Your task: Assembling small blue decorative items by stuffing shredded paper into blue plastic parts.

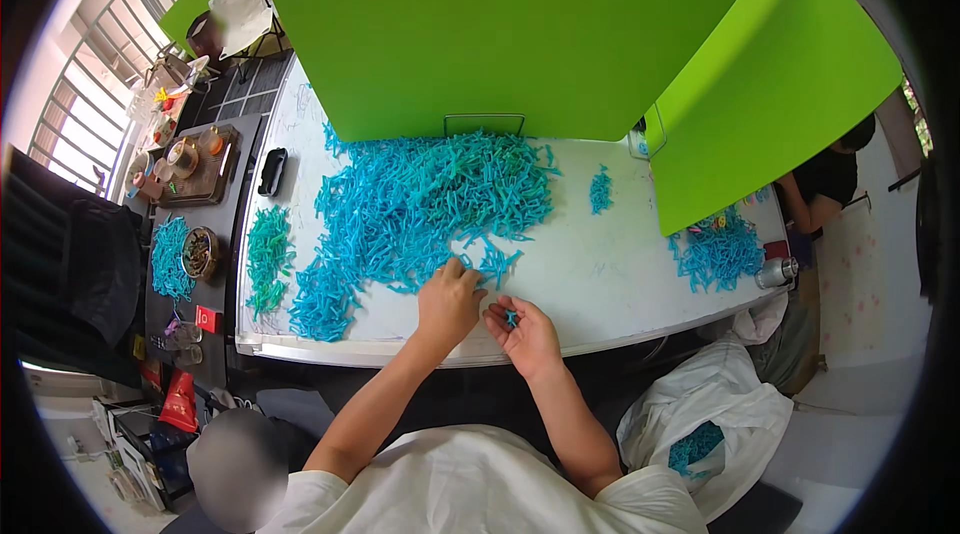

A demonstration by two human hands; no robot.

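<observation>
A large heap of small, slender blue and green pieces [430, 194], too small to name by kind, spreads over the white table [590, 274]. My left hand [450, 302] is at the heap's near edge, back upward, its fingers curled together; what they pinch, if anything, is hidden. Close on its right, my right hand [527, 339] is turned palm up, fingers half curled around a small blue piece [511, 318]. Just beyond both hands lies a little cluster of blue pieces [497, 260], beside the main heap.
Green partition boards [520, 24] stand along the table's far side and right. A green pile [268, 259] and a black tray [271, 172] lie left. Another blue pile [718, 252] sits right, near a glass jar [776, 273] and a person [830, 179]. A white sack [735, 399] holds more pieces.
</observation>
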